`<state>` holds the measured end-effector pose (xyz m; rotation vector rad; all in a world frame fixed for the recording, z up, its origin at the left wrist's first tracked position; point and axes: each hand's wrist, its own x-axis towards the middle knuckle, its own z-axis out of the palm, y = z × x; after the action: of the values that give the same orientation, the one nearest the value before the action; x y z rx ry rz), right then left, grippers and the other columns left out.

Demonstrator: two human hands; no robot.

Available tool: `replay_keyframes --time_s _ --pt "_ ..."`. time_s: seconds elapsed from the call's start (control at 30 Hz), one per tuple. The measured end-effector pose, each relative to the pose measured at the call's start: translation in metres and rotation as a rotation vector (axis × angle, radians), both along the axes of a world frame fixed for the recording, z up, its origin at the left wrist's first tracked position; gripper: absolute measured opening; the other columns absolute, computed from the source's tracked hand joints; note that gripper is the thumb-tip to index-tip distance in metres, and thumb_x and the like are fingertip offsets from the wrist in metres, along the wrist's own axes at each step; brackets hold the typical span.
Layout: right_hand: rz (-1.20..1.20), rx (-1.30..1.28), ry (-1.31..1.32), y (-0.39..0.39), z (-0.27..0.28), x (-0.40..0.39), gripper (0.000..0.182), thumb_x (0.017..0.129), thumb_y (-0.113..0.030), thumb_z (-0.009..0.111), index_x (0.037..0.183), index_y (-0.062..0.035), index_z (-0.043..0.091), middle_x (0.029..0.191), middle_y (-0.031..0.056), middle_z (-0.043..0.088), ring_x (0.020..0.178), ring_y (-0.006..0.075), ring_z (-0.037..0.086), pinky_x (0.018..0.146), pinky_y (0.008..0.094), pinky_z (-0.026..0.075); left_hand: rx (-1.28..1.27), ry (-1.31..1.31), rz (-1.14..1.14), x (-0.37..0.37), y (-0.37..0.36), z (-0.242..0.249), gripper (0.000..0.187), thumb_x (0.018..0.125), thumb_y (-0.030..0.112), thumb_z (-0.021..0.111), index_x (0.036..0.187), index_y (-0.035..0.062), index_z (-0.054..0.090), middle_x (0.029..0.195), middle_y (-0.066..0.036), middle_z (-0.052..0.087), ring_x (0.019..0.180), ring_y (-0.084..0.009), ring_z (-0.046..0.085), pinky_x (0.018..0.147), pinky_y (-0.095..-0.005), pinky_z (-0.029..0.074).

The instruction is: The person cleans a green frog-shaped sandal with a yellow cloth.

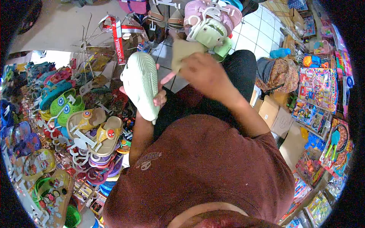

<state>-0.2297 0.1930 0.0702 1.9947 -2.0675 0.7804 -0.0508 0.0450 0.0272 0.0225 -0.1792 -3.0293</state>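
Note:
My left hand (160, 98) grips a pale mint-white sandal (141, 81) from below, its fingers curled around the near side. The sandal is tilted, with the ridged sole facing up toward me. To its right, my right hand (203, 76) is closed on a tan cloth (186, 53), which is blurred by motion. One finger of that hand points toward the sandal, apart from it. Beyond the cloth, a pale green sandal with a face design (210, 33) hangs on a white hanger beside pink sandals (194, 11).
Several sandals on hangers crowd the left, among them green clogs (64, 110) and tan sandals (108, 135). A red-and-white ribbon (116, 40) hangs at upper left. Packaged toys (317, 89) line the right, near an open cardboard box (268, 110) and a patterned cloth bundle (279, 74).

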Motion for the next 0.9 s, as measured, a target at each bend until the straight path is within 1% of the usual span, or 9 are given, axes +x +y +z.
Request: replay_keyframes --time_s 0.2,0.33,0.43,0.57,0.67,0.7,0.77,0.83,0.9 --pt "0.300 0.056 -0.193 0.009 -0.004 0.048 0.016 0.078 -0.020 0.068 0.085 -0.0082 0.059 0.099 0.0072 0.061 0.098 0.0277 0.057 0.081 0.0409 0.047 0.092 0.133 -0.098 0.006 -0.013 -0.040 0.123 0.054 0.079 0.066 0.148 0.0177 0.015 0.118 -0.028 0.054 0.048 -0.0204 0.046 0.043 -0.0300 0.036" --pt "0.488 -0.008 -0.980 0.018 0.003 0.016 0.020 0.085 -0.023 0.065 0.078 -0.0042 0.062 0.092 0.0102 0.064 0.092 0.0287 0.059 0.081 0.0382 0.047 -0.049 -0.039 0.070 0.018 -0.013 -0.025 0.115 0.059 0.082 0.059 0.146 0.0182 0.020 0.078 -0.024 0.058 0.047 -0.0230 0.047 0.038 -0.0290 0.035" --pt "-0.145 -0.078 -1.309 0.020 -0.033 -0.012 0.042 0.095 -0.041 0.048 0.099 -0.0003 0.058 0.104 0.0099 0.061 0.096 0.0232 0.058 0.087 0.0358 0.044 -0.126 0.185 -0.081 0.025 -0.034 -0.053 0.109 0.063 0.080 0.056 0.146 0.0166 0.022 0.137 -0.020 0.044 0.045 -0.0252 0.049 0.036 -0.0321 0.038" --pt "0.050 0.022 -2.221 0.012 -0.081 0.002 0.073 0.088 -0.063 0.043 0.138 -0.0101 0.040 0.134 0.0104 0.050 0.121 0.0246 0.050 0.102 0.0453 0.038 -0.308 -0.293 0.350 0.021 -0.012 -0.033 0.113 0.057 0.075 0.066 0.144 0.0146 0.025 0.133 -0.024 0.045 0.048 -0.0293 0.054 0.036 -0.0336 0.043" --pt "0.261 0.259 -2.404 0.032 -0.117 -0.003 0.087 0.078 -0.066 0.056 0.141 -0.0097 0.034 0.139 0.0119 0.045 0.123 0.0283 0.048 0.104 0.0460 0.038 -0.105 0.181 -0.058 -0.006 -0.002 -0.024 0.114 0.057 0.074 0.068 0.143 0.0116 0.025 0.143 -0.018 0.036 0.048 -0.0293 0.054 0.035 -0.0324 0.043" --pt "0.419 0.204 -2.447 0.032 -0.125 -0.005 0.085 0.079 -0.062 0.060 0.140 -0.0090 0.035 0.137 0.0125 0.046 0.122 0.0277 0.049 0.103 0.0449 0.039 -0.110 0.222 -0.139 -0.008 -0.002 -0.034 0.114 0.060 0.071 0.070 0.143 0.0085 0.024 0.145 -0.013 0.034 0.067 -0.0312 0.062 0.052 -0.0365 0.053" --pt "0.319 0.304 -2.283 0.027 -0.089 -0.014 0.078 0.081 -0.055 0.063 0.138 -0.0082 0.037 0.133 0.0127 0.050 0.117 0.0270 0.053 0.100 0.0436 0.042 -0.254 0.000 -0.080 0.007 0.000 -0.098 0.111 0.061 0.072 0.069 0.142 0.0082 0.027 0.140 -0.012 0.041 0.103 -0.0285 0.054 0.085 -0.0395 0.045" --pt "0.185 0.338 -2.199 0.018 -0.059 -0.012 0.068 0.084 -0.048 0.063 0.135 -0.0080 0.040 0.128 0.0119 0.054 0.113 0.0254 0.056 0.097 0.0422 0.045 -0.747 -0.271 0.049 -0.002 0.013 -0.041 0.109 0.062 0.073 0.067 0.140 0.0049 0.032 0.133 -0.013 0.049 0.119 -0.0277 0.051 0.101 -0.0412 0.042" --pt "0.004 0.319 -2.199 0.004 -0.046 0.006 0.057 0.089 -0.042 0.060 0.132 -0.0085 0.044 0.122 0.0101 0.058 0.108 0.0228 0.059 0.094 0.0409 0.047 -0.637 -0.434 0.158 -0.004 0.017 -0.044 0.109 0.063 0.072 0.066 0.139 0.0017 0.032 0.132 -0.015 0.048 0.120 -0.0281 0.050 0.102 -0.0425 0.041"
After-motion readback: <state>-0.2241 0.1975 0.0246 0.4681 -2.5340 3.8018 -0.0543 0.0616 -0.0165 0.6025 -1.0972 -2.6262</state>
